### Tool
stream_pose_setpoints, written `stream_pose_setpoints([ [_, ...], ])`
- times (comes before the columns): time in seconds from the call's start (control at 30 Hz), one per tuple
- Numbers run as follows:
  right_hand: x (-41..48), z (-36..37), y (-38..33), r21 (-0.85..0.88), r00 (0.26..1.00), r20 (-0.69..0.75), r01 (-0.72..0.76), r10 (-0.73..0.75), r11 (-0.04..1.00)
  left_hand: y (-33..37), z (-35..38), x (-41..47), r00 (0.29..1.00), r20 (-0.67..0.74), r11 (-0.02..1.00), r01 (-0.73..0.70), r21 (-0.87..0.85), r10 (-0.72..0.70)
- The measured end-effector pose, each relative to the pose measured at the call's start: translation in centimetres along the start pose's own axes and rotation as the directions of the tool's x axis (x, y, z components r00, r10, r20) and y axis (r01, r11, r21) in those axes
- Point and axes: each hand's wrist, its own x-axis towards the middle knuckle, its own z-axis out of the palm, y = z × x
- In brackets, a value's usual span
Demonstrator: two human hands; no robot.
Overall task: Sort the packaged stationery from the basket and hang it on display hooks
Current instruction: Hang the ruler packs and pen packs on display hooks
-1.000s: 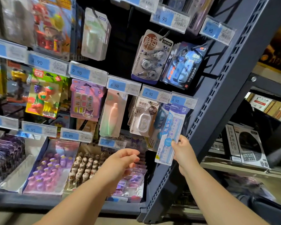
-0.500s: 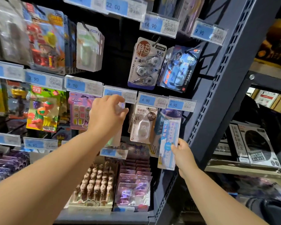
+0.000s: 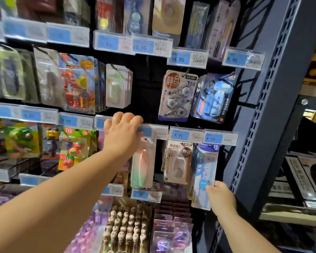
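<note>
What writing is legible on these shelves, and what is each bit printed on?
"14.90": upper middle price tag
"9.90": upper right price tag
"4.90": lower middle price tag and lower right price tag
"静音", "36": correction tape pack
"原纸色", "耐摔": white tape pack
"不易断", "15": blue pack held by the right hand
Left-side tags, barcodes, small print: too blurred to read.

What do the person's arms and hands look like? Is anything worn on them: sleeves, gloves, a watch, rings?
The left forearm and the right forearm are bare; no sleeve reaches into view. The left hand and the right hand wear no gloves, and no watch, bracelet or ring shows on the sides seen.
</note>
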Motion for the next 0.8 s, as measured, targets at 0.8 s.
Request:
stream_pose_setpoints([
  [0.8, -3.4, 0.4, -14.5, 0.082, 0.688, -0.408, 0.682, -0.6, 0.726, -10.9, -3.6, 2.7, 1.0, 0.02, 0.996, -0.026, 0.087, 0.024],
])
